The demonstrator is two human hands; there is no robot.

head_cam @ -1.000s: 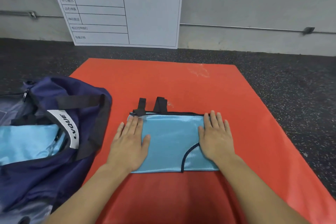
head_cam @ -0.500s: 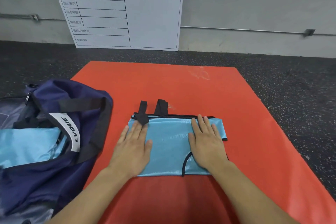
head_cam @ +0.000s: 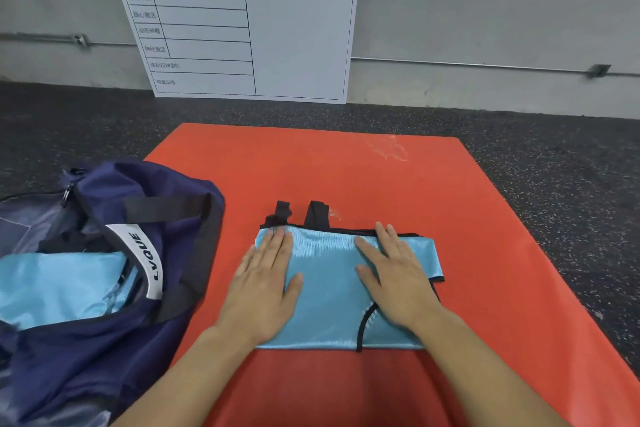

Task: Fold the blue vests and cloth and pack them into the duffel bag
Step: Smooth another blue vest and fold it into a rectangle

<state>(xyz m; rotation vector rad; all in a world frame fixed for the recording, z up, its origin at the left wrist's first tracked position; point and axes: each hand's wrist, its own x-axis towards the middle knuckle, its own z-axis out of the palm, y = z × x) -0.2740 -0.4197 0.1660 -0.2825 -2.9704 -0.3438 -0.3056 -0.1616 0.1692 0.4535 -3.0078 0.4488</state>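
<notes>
1. We see the folded blue vest (head_cam: 329, 291) lying flat on the red mat (head_cam: 363, 177), black trim along its edges and two black straps (head_cam: 299, 215) poking out past its far edge.
2. Our left hand (head_cam: 265, 291) lies palm down on the vest's left end, fingers straight and together, grasping nothing.
3. Our right hand (head_cam: 394, 281) presses flat on the right half, fingers spread, with a strip of vest showing beyond it.
4. The navy duffel bag (head_cam: 104, 288) sits open to the left, overlapping the mat's edge, apart from the vest.
5. Inside it we see light blue fabric (head_cam: 59, 284), probably another folded vest, though we can't tell for sure.
6. A white chart board (head_cam: 249, 28) leans against the grey wall (head_cam: 485, 28) behind.
</notes>
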